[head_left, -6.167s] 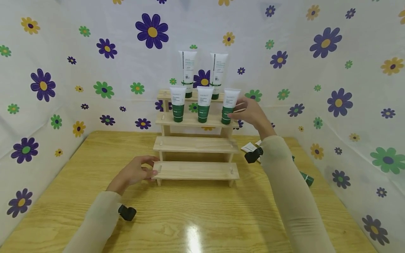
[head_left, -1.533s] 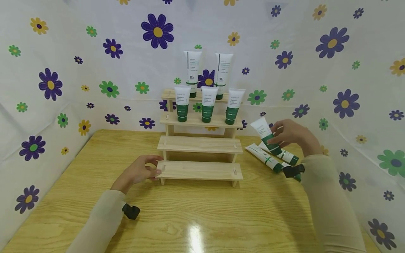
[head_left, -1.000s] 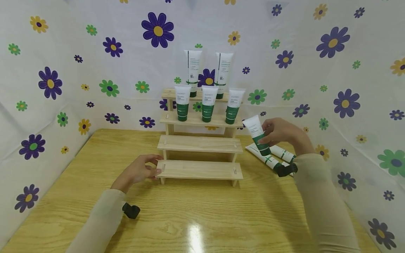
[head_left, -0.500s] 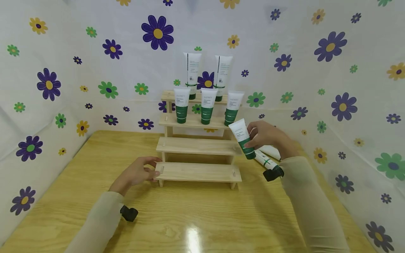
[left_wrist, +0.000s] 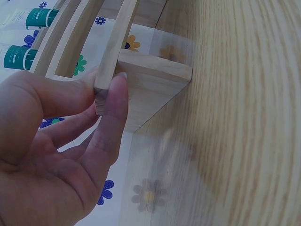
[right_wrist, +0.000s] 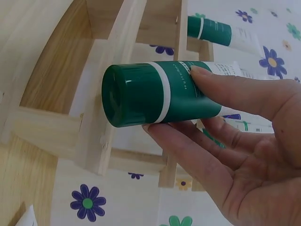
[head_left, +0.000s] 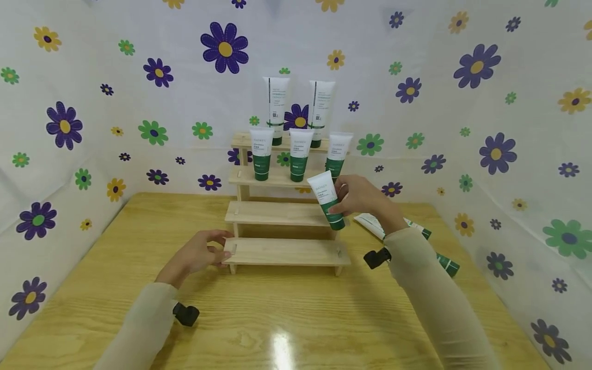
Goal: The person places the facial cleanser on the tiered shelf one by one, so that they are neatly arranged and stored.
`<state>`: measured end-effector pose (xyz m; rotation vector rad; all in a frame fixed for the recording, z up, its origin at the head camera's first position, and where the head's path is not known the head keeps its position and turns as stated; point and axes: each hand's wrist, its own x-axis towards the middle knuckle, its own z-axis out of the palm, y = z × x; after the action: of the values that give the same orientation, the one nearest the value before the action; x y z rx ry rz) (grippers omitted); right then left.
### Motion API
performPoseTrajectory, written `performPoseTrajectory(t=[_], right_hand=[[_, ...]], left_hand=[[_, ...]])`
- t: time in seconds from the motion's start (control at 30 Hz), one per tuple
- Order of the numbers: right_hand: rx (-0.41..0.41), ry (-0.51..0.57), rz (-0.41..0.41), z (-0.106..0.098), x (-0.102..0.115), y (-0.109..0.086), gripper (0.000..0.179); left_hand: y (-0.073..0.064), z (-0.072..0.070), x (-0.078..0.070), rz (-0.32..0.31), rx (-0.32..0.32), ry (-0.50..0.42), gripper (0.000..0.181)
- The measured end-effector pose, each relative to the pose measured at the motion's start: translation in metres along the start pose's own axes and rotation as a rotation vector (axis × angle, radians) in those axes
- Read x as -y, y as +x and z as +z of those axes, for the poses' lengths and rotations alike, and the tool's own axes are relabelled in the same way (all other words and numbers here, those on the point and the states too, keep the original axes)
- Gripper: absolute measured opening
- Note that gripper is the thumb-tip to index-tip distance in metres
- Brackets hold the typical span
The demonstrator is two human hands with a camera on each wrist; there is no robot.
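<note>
A wooden tiered display stand (head_left: 287,252) stands on the table. My left hand (head_left: 200,253) pinches the left end of its lowest shelf between thumb and fingers, as the left wrist view (left_wrist: 61,141) confirms. In my right hand (head_left: 363,198) is a white and green squeeze tube (head_left: 326,200), tilted with its green cap down, in front of the right part of the stand. Thumb and fingers grip the tube's green part in the right wrist view. Behind it, a similar tube (head_left: 339,149) is partly hidden on the second shelf from the top.
Two more short tubes (head_left: 261,154) stand on that same shelf. Two taller tubes (head_left: 277,105) are on the top shelf. Several tubes (head_left: 370,224) lie on the table (head_left: 259,318) right of the stand, partly behind my right arm. Flower-patterned cloth (head_left: 185,61) surrounds the table.
Since 6.2 seconds ago my right hand has let go of the right-hand shelf tube, taken another from the pile and carried it left to the stand. The left hand keeps its hold.
</note>
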<state>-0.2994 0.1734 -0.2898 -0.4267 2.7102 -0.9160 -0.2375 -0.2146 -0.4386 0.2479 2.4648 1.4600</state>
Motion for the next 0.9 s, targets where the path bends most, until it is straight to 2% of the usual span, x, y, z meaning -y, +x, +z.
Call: performPoseTrajectory(t=[0.23, 0.63, 0.9], right_hand=[[-0.029, 0.01, -0.06, 0.011, 0.012, 0.011, 0.049], [-0.165, -0.023, -0.147, 0.033, 0.03, 0.022, 0.048], [-0.177, 0.015, -0.161, 0.044, 0.037, 0.031, 0.05]], left_hand=[[0.0, -0.001, -0.002, -0.001, 0.013, -0.018, 0.053], [0.001, -0.001, -0.001, 0.001, 0.011, -0.018, 0.053], [0.001, 0.001, 0.0, -0.01, 0.003, -0.01, 0.054]])
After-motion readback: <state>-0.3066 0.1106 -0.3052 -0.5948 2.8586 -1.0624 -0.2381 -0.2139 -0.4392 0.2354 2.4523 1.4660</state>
